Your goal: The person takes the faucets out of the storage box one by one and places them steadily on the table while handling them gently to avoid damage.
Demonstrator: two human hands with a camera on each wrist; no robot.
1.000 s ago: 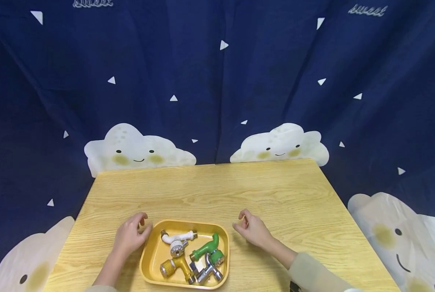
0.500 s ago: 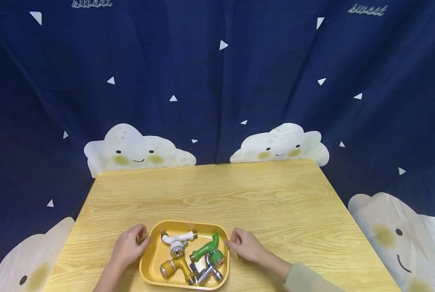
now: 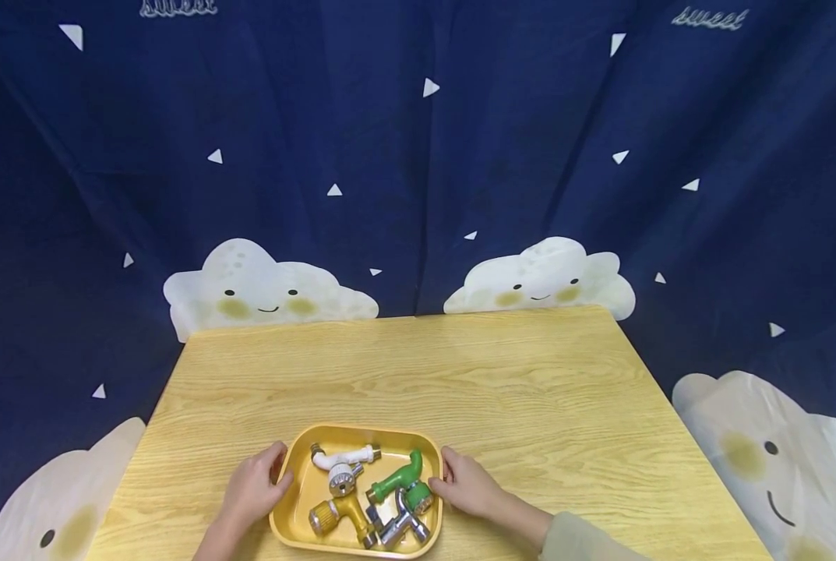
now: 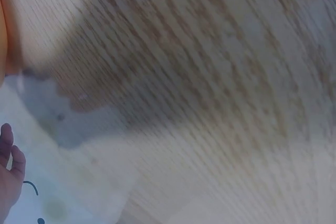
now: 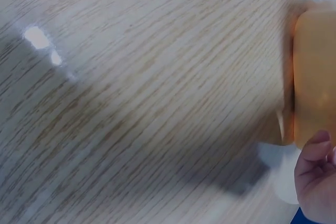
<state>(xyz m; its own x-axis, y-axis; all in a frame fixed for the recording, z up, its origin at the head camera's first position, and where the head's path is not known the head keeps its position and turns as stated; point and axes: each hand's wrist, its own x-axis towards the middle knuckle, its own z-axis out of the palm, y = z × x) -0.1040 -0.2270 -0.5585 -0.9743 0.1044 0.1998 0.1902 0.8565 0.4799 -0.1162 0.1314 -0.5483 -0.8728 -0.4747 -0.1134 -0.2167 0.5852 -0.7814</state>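
A yellow plastic tray (image 3: 353,430) stands near the table's front edge. Inside lie a white tap (image 3: 347,457), a green tap (image 3: 398,477), a golden-yellow tap (image 3: 350,510) and a chrome tap (image 3: 405,523), close together. My left hand (image 3: 251,487) grips the tray's left side, thumb at the rim and fingers along the outer wall. On the opposite side my right hand (image 3: 470,485) holds the rim, its thumb reaching over the edge. The right wrist view shows curled fingers (image 5: 315,153) by the tray wall (image 5: 315,77); the left wrist view catches only part of the left hand (image 4: 9,177).
The wood-grain table (image 3: 403,366) extends behind the tray and to both sides. A dark blue curtain (image 3: 361,117) with printed clouds and white triangles hangs at the table's back and sides.
My right hand has moved left, from apart from the tray onto its right rim. The left hand has lowered slightly and closed against the left rim. The tray and taps have stayed put.
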